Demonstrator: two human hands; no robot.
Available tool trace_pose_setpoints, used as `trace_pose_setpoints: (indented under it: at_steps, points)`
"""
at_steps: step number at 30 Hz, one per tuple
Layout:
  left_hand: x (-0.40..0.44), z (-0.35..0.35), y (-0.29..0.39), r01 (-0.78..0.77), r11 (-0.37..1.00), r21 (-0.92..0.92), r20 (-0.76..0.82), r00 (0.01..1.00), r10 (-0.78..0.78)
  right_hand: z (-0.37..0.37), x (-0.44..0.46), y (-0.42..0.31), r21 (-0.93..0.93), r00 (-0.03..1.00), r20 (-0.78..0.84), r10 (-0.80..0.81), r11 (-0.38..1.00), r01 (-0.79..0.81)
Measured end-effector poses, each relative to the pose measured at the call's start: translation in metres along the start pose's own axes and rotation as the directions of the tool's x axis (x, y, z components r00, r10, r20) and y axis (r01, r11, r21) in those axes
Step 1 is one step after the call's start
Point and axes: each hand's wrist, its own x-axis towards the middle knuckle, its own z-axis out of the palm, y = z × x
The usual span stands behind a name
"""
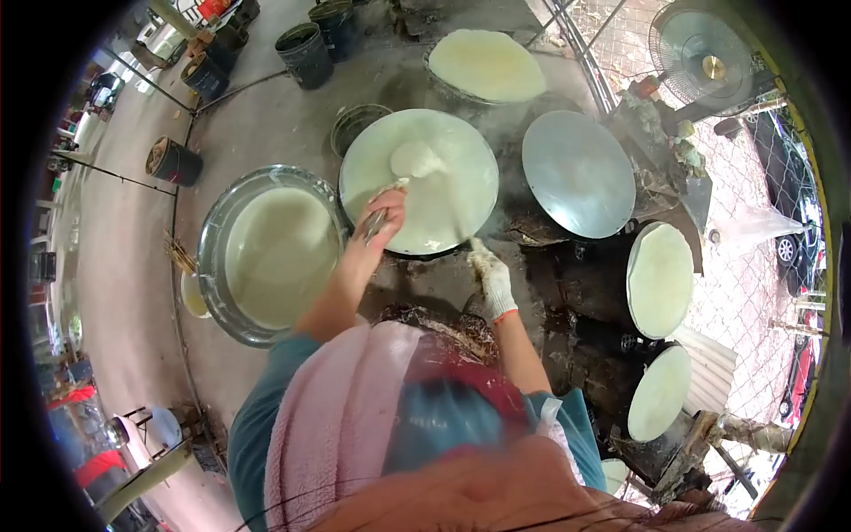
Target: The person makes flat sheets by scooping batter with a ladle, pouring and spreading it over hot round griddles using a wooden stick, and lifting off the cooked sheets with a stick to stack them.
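Observation:
My bare left hand (pixel 384 219) is closed around the handle of a ladle. The ladle's batter-coated bowl (pixel 415 160) is over a round pan (pixel 353 151) spread with pale batter (pixel 425 208). At that pan's near right edge, my right hand (pixel 493 279), in a white work glove, is closed on a thin, blurred tool (pixel 462 222) that reaches across the batter; its exact kind is unclear. Left of the pan stands a wide metal basin (pixel 209 257) with pale liquid batter (pixel 279 257) inside.
A bare metal pan (pixel 578 177) steams to the right. More pale-coated rounds are at the back (pixel 487 66) and right (pixel 660 281). Dark buckets (pixel 304 55) stand at the back left. A fan (pixel 700 62) and a wire fence (pixel 745 257) border the right side.

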Motion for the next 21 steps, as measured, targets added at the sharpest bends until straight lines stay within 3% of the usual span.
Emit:
trace_pose_setpoints:
  at_steps: [2,4,6,8,11,12,14,16,17,18,20,21]
  points:
    - [0.001,0.022,-0.008,-0.014,0.875,0.484,-0.138,0.986,0.092,-0.021,0.025,0.011,-0.063,0.997,-0.079,0.009,0.998,-0.014]
    - [0.019,0.054,-0.025,-0.005,0.722,0.692,-0.175,0.969,0.174,-0.01,0.016,-0.006,-0.272,0.994,0.107,-0.028,0.961,0.056]
    - [0.044,0.079,-0.041,0.04,0.5,0.865,-0.172,0.96,0.221,-0.018,0.022,-0.008,-0.37,0.949,0.315,-0.015,0.919,0.137]
    - [0.076,0.096,-0.057,0.085,0.21,0.974,-0.129,0.97,0.205,-0.05,0.036,-0.007,-0.326,0.967,0.253,-0.019,0.94,0.103]
    - [0.133,0.106,-0.111,0.146,-0.047,0.988,-0.126,0.944,0.304,-0.106,0.032,-0.043,-0.374,0.974,0.189,0.125,0.926,-0.047]
    - [0.156,0.098,-0.123,0.171,-0.061,0.983,-0.149,0.951,0.271,-0.128,0.021,-0.059,-0.409,0.956,0.293,0.005,0.904,0.121]
    - [0.203,0.082,-0.141,0.212,-0.094,0.973,-0.188,0.958,0.219,-0.194,0.032,-0.054,-0.538,0.957,0.252,-0.143,0.801,0.261]
    - [0.251,0.045,-0.148,0.236,-0.048,0.971,-0.233,0.97,0.065,-0.245,0.012,-0.099,-0.246,0.978,-0.136,-0.158,0.962,0.121]
    - [0.277,0.024,-0.152,0.247,-0.062,0.967,-0.246,0.969,0.033,-0.268,0.008,-0.12,0.006,0.952,-0.304,-0.028,1.0,0.031]
    - [0.302,0.002,-0.162,0.262,-0.079,0.962,-0.263,0.965,0.001,-0.296,0.02,-0.111,0.019,0.922,-0.363,-0.137,0.988,0.155]
    - [0.349,-0.034,-0.197,0.366,0.036,0.93,-0.368,0.925,0.095,-0.338,0.037,-0.111,-0.046,0.828,-0.437,-0.352,0.928,0.37]
    - [0.372,-0.064,-0.202,0.356,0.065,0.932,-0.361,0.924,0.129,-0.344,0.041,-0.122,-0.27,0.786,-0.416,-0.457,0.888,0.373]
